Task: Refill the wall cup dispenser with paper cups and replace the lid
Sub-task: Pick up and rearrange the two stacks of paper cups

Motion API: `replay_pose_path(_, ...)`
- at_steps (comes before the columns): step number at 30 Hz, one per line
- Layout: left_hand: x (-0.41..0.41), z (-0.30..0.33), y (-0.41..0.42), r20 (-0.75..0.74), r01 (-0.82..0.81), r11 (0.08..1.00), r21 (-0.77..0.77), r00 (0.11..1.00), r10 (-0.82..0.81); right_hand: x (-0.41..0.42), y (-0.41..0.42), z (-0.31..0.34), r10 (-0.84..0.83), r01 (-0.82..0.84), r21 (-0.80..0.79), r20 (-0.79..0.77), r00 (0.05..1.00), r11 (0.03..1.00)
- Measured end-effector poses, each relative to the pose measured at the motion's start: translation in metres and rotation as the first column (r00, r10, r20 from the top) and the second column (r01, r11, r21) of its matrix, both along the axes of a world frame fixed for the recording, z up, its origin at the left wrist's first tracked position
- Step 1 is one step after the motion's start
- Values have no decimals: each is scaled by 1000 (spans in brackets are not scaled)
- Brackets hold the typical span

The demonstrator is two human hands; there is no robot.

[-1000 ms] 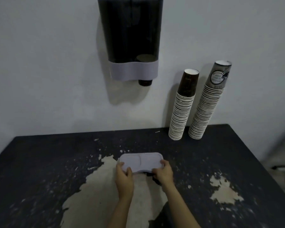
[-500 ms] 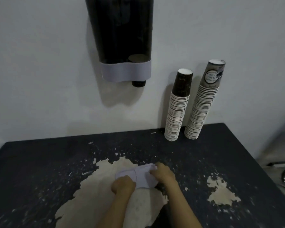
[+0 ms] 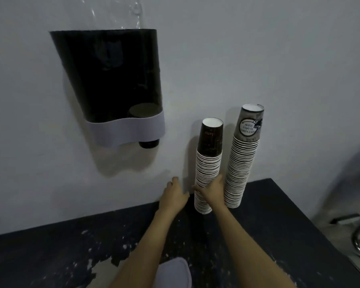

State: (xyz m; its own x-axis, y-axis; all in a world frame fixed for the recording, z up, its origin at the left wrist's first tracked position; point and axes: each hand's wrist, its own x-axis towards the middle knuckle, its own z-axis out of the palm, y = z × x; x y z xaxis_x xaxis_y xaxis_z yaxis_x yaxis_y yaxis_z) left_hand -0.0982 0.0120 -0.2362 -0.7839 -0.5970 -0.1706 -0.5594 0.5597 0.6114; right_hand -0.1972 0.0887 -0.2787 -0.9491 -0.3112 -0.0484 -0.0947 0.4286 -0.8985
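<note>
The right hand [image 3: 213, 189] wraps the lower part of the shorter cup stack [image 3: 208, 163], standing upright on the desk [image 3: 279, 235] against the wall. The left hand [image 3: 173, 195], fingers spread, hovers just beside it. The dispenser [image 3: 112, 86] hangs up and left; its lid [image 3: 174, 273] lies near the desk's front edge.

Dispenser [image 3: 110, 80] on wall, two cup stacks [image 3: 209, 163] right, lid [image 3: 175, 275] on table [image 3: 50, 256]

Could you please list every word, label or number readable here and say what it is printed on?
"DON'T FORGET TO SMILE TODAY": my best reading of the upside-down round label on the taller cup stack; partly blurred.
"latte": faint, sideways on the shorter cup stack; uncertain.
Dispenser: no text visible.
</note>
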Motion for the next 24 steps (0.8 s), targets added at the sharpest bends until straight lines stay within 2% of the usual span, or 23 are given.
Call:
replay_pose_path(5, -17, -5, -13, -39, 45, 999, 30, 998, -44, -11, -1, -11, -35, 25, -161, -56, 998, 987)
replay_pose_path(13, -29, -20, 3, -99, -3, 994, 107, 995, 14, 13, 44, -20, -89, 72, -225, -65, 994, 972)
replay_pose_path(20, -58, -8, 34, -205, 79, 977, 198, 978, -38, 26, 120, -28, -269, 250, -251, -43, 962, 935)
replay_pose_path(24, -87, 7, 48, -258, 137, 977, 162, 962, -92, 4, 146, -27, -364, 350, -316, 15, 931, 882)
